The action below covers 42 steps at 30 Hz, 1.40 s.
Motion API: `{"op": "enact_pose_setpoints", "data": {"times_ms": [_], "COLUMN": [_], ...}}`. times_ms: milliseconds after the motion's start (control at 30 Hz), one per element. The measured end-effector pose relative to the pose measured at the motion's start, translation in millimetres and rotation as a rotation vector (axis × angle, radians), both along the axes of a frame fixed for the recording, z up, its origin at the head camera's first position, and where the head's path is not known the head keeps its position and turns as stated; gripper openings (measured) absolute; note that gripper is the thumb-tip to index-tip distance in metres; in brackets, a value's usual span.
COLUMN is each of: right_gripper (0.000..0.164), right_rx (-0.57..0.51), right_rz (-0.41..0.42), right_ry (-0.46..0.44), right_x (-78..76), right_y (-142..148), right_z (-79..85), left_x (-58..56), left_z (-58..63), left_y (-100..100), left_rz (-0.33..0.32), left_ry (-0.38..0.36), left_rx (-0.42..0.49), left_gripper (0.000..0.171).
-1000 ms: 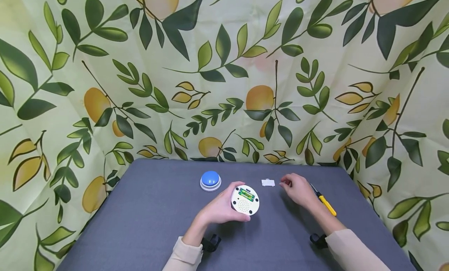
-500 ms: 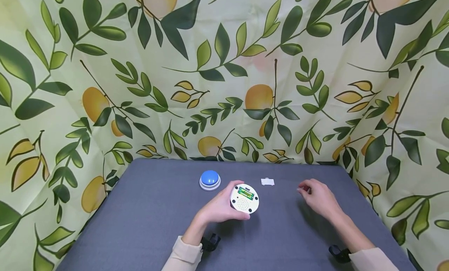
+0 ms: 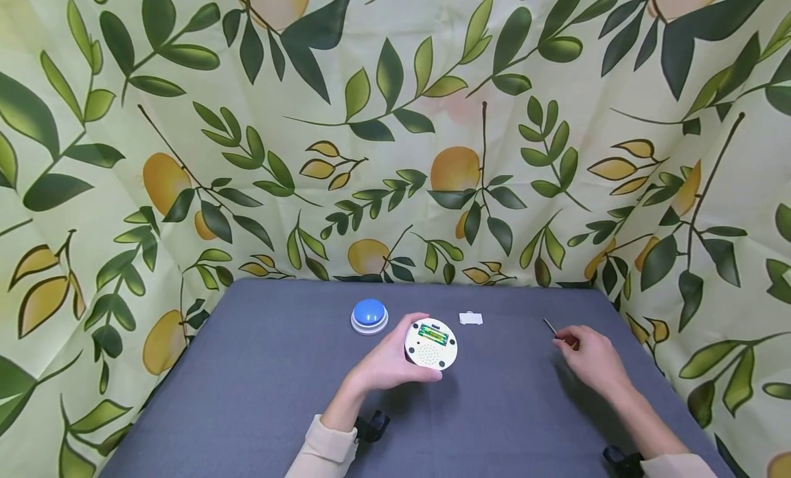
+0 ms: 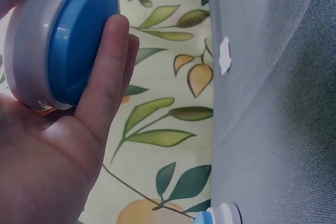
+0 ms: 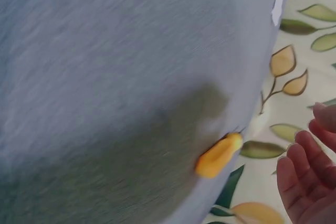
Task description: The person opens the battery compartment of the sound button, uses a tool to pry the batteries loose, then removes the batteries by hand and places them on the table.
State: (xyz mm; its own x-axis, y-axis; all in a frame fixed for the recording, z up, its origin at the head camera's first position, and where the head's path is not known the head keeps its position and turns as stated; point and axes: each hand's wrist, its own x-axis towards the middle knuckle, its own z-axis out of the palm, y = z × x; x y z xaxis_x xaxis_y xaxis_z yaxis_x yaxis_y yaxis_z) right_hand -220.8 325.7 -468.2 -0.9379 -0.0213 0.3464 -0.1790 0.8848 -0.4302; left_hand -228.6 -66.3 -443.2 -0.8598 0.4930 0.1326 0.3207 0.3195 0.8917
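Observation:
My left hand [image 3: 392, 358] grips a round push button by its sides, thumb below and fingers above. Its white underside [image 3: 426, 355] faces the head camera, with a speaker grille, dark feet and an uncovered battery compartment [image 3: 433, 335] showing green inside. The blue dome [image 4: 79, 40] faces away, with fingers along it. My right hand [image 3: 590, 361] hovers over a screwdriver, whose thin metal shaft [image 3: 548, 324] sticks out past the fingertips in the head view. In the right wrist view, the screwdriver's yellow handle [image 5: 218, 157] lies on the table, apart from my loosely curled fingers.
A second blue push button [image 3: 369, 314] stands upright on the grey cloth-covered table [image 3: 278, 368]. A small white battery cover [image 3: 471, 319] lies to its right. Behind the table hangs a leaf-and-fruit patterned curtain [image 3: 395, 155].
My right hand has moved right and nearer my body from beside the battery cover, uncovering the screwdriver's shaft. My left hand stays nearly in place, the push button slightly tilted.

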Motion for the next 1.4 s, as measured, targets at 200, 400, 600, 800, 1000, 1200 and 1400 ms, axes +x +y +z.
{"op": "enact_pose_setpoints", "data": {"times_ms": [200, 400, 600, 800, 1000, 1200, 1400], "right_gripper": [0.017, 0.018, 0.024, 0.030, 0.032, 0.032, 0.027], "right_rx": [-0.021, -0.028, -0.028, -0.007, -0.010, -0.014, -0.048], "right_rz": [-0.061, -0.108, -0.129, -0.126, -0.143, -0.156, -0.166], "right_ry": [-0.085, -0.170, -0.250, -0.280, -0.305, -0.327, -0.282], "right_x": [-0.7, -1.4, -5.6, -8.1, -10.4, -12.7, -12.5], "right_y": [18, 28, 35, 40, 41, 41, 41], "right_z": [-8.0, -13.9, -17.0, -23.9, -27.7, -29.1, -28.6], "left_x": [-0.3, -1.3, -1.2, -1.0, 0.5, 1.2, 0.8], "left_z": [0.7, -0.2, 1.8, 1.9, 3.5, 3.5, 3.0], "left_y": [0, 0, -1, -2, -2, -1, -2], "left_rz": [-0.004, -0.013, -0.019, -0.021, -0.024, -0.023, -0.017], "left_ry": [-0.007, -0.019, -0.030, -0.025, -0.019, -0.012, 0.001], "left_rx": [0.034, 0.100, 0.125, 0.113, 0.108, 0.100, 0.091], "left_gripper": [0.095, 0.093, 0.092, 0.093, 0.094, 0.093, 0.093]}}
